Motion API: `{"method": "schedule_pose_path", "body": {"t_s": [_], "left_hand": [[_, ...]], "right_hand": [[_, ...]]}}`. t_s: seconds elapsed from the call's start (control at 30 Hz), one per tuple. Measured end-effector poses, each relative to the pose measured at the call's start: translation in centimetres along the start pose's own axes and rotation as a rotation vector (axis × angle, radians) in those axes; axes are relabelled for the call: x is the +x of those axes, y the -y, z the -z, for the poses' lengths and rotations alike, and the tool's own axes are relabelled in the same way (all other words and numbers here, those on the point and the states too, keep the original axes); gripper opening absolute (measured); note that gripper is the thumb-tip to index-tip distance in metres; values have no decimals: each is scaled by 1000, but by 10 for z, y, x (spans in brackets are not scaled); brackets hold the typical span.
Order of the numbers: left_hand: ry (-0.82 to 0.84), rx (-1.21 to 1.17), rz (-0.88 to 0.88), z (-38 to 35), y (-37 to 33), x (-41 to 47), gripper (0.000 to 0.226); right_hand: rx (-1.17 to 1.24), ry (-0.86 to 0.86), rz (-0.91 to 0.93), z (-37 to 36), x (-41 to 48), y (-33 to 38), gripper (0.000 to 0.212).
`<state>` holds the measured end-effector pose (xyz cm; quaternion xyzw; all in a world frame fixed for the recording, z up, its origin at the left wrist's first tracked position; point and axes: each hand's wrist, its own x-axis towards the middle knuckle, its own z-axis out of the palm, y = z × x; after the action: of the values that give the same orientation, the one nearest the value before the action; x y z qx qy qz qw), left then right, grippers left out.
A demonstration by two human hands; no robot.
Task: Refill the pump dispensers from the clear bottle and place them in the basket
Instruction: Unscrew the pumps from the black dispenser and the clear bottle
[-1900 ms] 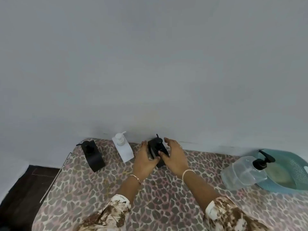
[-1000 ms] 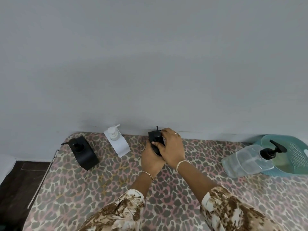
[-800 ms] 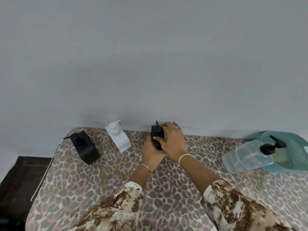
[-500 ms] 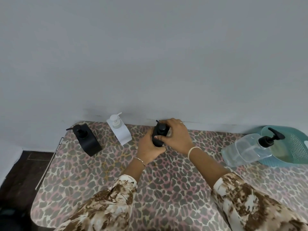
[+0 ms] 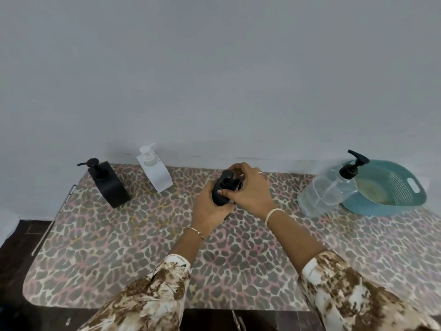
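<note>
A black pump dispenser (image 5: pixel 220 192) sits at the middle of the table, toward the wall. My left hand (image 5: pixel 208 209) grips its body from the left. My right hand (image 5: pixel 250 187) curls over its pump top from the right, hiding most of the head. A second black dispenser (image 5: pixel 108 183) and a white dispenser (image 5: pixel 156 172) stand at the far left. The clear bottle (image 5: pixel 329 191) with a black pump stands at the right, against the teal basket (image 5: pixel 396 187).
The table (image 5: pixel 119 247) carries a leopard-print cover and stands against a plain grey wall. Its left edge drops to a dark floor. A metal rod (image 5: pixel 51 226) runs along that left edge.
Both hands reached the middle black dispenser and closed on it, the right hand shifting onto its pump top. The dispenser has come slightly toward me. The view has tilted down.
</note>
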<state>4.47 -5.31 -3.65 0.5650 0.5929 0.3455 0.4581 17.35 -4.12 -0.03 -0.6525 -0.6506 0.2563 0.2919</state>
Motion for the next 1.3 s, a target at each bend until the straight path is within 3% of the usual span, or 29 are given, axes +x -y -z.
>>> {"method": "schedule_pose_path", "body": {"t_s": [0.27,0.47,0.63,0.77,1.0,1.17,1.3], "left_hand": [[84,-71,-106,-11,35,-2,58],[-69,-129,-252,-32,64,0,51],[-169,-187,-315,-38,74,0,49],[-125,-202,-361,-38,77,-4,43],[-46,-186,-394,-42,76,-21,47],[-28,-141,-441,-44,74,-37,46],[-5,-118,-467,-45,72,-43,48]], "right_hand": [[212,-43,49,-20,-16,-40,53],[282,-274,103,-40,-11,-49,48],[385,-154,142,-44,-2,-59,43],[452,-130,221,-47,-14,-61,47],[376,-387,162,-40,-47,-58,36],[398,-357,134,-32,-70,-60,24],[479,-297,119,-23,-83,-64,42]]}}
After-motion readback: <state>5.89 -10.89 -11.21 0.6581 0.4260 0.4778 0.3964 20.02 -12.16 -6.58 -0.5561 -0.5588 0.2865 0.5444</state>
